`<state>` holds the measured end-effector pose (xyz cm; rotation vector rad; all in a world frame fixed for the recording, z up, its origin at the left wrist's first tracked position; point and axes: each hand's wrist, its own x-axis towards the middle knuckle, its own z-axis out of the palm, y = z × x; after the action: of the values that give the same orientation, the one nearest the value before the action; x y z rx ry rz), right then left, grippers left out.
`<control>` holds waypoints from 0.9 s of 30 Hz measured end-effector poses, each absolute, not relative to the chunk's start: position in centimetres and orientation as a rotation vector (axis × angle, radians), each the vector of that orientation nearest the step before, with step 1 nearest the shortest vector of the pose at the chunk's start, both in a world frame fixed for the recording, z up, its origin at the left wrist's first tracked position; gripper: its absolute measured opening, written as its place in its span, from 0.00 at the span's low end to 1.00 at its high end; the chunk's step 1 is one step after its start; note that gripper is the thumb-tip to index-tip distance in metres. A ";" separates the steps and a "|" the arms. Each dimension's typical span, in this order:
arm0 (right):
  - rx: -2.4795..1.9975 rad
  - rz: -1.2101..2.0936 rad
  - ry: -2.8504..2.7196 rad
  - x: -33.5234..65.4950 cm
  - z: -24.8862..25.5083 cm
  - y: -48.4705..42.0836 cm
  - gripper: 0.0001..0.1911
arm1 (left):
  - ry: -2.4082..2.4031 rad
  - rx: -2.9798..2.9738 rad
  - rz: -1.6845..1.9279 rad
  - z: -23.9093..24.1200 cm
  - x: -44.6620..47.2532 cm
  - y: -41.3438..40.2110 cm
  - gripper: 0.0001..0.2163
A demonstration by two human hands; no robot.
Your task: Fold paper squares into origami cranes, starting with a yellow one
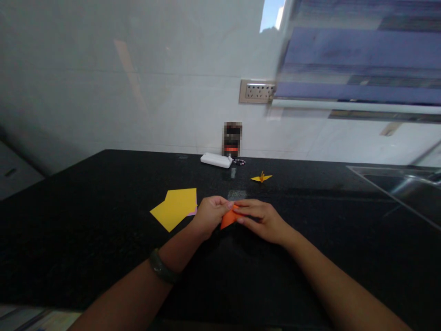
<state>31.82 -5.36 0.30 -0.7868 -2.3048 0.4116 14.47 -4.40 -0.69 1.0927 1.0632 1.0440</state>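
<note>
While the left hand (209, 214) pinches it, orange paper (227, 221) sits just below the frame's centre.
The right hand (263, 219) touches its right side; whether it grips, I cannot tell. Probably light and easily creased, best held by its edges.

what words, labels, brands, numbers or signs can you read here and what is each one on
No text can be read.
Dark upright object at the back: pixelated, so any text is unreadable.
Socket panel: slots show, no legible label.
White object: no legible marking.
Orange paper: no writing visible.
Yellow sheets: no writing visible.
</note>
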 end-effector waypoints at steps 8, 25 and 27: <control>-1.080 0.550 -2.059 31.0 -0.3 -5.5 0.07 | 1.104 1.193 1.026 -0.1 15.3 -5.1 0.08; -1.095 0.663 -1.920 30.7 -0.4 -5.6 0.08 | 1.217 1.426 1.076 0.0 15.5 -5.3 0.06; -1.096 0.661 -1.922 30.7 -0.3 -5.6 0.08 | 1.203 1.438 1.071 -0.1 15.6 -5.3 0.06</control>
<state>30.67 -5.58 -0.30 -1.0960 -1.9222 0.6611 15.56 -5.33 -0.05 1.4385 1.2030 1.0710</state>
